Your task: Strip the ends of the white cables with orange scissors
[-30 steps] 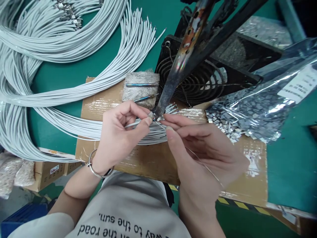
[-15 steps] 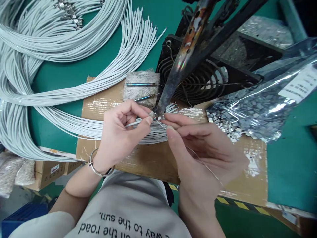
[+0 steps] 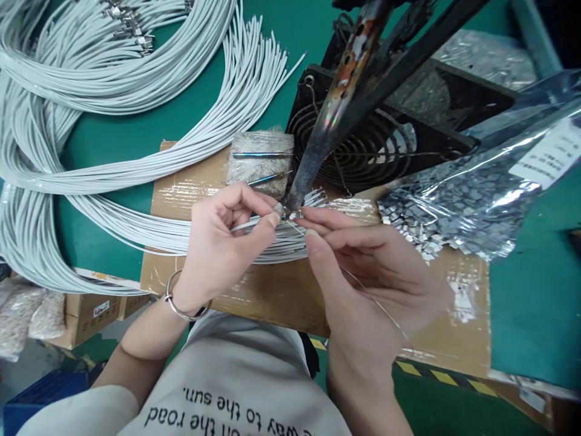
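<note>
Nothing has shifted: left hand (image 3: 218,245) fingers stay pinched on grey wire (image 3: 247,226), right hand (image 3: 376,272) fingers on solder strand (image 3: 376,306)

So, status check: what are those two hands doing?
Left hand pinches a grey wire end at the dark rod tip. Right hand pinches a thin bare wire there too. Grey wire bundle lies underneath.

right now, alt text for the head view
The left hand pinches a grey wire end and the right hand holds a thin metal strand, meeting at the tip of a scorched iron. Grey wire bundles lie left, a bag of metal tabs right.
</note>
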`<state>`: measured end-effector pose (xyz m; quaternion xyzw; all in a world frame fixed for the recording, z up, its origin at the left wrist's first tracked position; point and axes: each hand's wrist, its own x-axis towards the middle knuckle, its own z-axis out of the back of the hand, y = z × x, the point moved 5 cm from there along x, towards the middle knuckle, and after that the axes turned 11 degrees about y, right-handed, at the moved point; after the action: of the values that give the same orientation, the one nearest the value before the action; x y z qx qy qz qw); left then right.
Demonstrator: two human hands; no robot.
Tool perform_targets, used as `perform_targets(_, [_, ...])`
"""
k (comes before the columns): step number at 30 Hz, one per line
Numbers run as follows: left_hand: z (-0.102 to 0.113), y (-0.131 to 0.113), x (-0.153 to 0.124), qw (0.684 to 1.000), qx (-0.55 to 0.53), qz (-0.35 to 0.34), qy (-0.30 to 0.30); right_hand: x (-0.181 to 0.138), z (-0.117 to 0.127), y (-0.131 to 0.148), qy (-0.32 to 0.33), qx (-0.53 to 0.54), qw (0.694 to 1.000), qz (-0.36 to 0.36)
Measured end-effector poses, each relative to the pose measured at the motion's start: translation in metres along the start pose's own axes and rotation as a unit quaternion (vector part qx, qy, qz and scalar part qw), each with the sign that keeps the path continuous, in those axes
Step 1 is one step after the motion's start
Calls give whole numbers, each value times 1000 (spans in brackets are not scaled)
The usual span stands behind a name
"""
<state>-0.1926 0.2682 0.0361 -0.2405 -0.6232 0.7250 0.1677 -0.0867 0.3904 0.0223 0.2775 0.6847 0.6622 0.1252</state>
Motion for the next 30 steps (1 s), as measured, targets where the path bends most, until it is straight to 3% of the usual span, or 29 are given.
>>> perform_targets(30, [1, -1, -2, 999, 32, -14, -16, 0, 0, 2, 1, -19, 1000, 9])
